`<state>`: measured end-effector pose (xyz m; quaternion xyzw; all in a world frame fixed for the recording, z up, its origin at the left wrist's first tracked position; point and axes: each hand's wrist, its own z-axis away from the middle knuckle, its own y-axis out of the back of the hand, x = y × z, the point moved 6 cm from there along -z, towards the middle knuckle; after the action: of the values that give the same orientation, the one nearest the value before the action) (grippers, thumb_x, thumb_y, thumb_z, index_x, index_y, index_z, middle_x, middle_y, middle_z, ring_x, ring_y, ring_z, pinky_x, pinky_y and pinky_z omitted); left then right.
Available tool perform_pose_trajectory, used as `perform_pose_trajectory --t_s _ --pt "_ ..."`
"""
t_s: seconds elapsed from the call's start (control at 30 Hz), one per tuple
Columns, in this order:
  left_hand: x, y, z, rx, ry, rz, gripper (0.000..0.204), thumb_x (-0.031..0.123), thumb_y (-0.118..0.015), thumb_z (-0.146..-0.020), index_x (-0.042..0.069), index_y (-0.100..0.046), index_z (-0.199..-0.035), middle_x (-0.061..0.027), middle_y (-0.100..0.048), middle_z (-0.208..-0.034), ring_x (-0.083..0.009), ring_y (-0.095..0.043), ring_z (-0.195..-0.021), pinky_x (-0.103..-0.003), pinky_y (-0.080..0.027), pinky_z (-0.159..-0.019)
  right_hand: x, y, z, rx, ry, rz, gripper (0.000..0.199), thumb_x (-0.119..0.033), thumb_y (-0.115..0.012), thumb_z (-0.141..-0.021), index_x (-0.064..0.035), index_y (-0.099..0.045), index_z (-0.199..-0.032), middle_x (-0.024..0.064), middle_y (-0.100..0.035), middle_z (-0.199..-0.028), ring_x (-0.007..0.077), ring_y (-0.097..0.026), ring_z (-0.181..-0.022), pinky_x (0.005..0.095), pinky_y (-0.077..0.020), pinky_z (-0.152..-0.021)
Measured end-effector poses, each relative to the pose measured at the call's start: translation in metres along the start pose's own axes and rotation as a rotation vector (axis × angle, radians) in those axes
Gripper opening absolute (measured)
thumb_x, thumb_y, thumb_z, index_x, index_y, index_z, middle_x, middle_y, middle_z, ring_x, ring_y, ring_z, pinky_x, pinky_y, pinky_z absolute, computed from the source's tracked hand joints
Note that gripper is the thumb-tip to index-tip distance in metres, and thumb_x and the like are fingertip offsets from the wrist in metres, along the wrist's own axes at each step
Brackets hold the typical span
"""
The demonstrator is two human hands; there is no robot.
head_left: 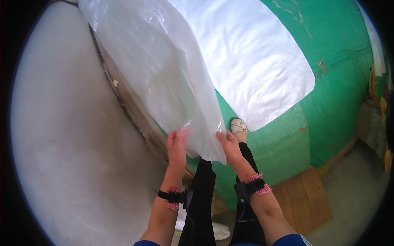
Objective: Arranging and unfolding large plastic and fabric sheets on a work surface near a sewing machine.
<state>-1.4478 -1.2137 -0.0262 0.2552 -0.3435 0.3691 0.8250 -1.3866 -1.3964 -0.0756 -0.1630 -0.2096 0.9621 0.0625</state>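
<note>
A large translucent white plastic sheet (164, 69) hangs from the upper left down to its lower edge between my hands. My left hand (177, 141) pinches that edge on the left. My right hand (229, 144) grips the same edge on the right. Both wrists carry black straps with pink checked cuffs. A second flat white sheet (250, 61) lies spread on the green-covered surface (340, 74) behind. My black trouser legs and one pale shoe (238, 125) show below the hands.
A grey concrete floor (69, 143) fills the left side. A wooden edge (139, 119) runs diagonally beside the green cover. A brown wooden board (305, 199) lies on the floor at the lower right. Clutter sits at the far right rim.
</note>
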Motion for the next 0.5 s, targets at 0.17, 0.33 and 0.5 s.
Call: perform_pose_trajectory --t_s 0.17,0.33,0.5 --pt "0.037 0.149 -0.045 0.079 -0.037 0.751 0.023 0.014 -0.046 -0.092 0.011 -0.039 -0.071 0.0027 -0.034 -0.062 -0.0107 -0.036 -0.053 -0.027 -0.043 -0.057 0.01 0.012 -0.009 0.064 0.03 0.109 0.024 -0.022 -0.057 -0.089 -0.0021 -0.059 -0.102 0.0004 -0.062 -0.087 0.0067 -0.055 -0.075 0.0228 -0.0456 -0.067" --pt "0.103 0.136 -0.019 0.312 -0.176 -0.042 0.017 0.021 -0.053 -0.09 0.01 -0.049 -0.079 0.0009 -0.049 -0.069 -0.0092 -0.048 -0.061 -0.025 -0.044 -0.061 0.001 0.041 -0.005 0.098 0.002 0.086 0.024 -0.022 -0.058 -0.088 -0.0007 -0.058 -0.1 -0.0005 -0.06 -0.082 0.006 -0.054 -0.072 0.0225 -0.0446 -0.065" --pt "-0.003 0.022 -0.023 -0.194 -0.146 -0.964 0.094 0.038 -0.072 -0.072 -0.008 -0.021 -0.136 -0.0238 -0.043 -0.128 -0.0297 -0.04 -0.122 -0.037 -0.03 -0.103 0.002 0.024 0.008 0.105 -0.033 0.142 0.026 -0.021 -0.059 -0.088 0.0005 -0.058 -0.103 0.0006 -0.06 -0.084 0.0065 -0.054 -0.072 0.023 -0.045 -0.065"
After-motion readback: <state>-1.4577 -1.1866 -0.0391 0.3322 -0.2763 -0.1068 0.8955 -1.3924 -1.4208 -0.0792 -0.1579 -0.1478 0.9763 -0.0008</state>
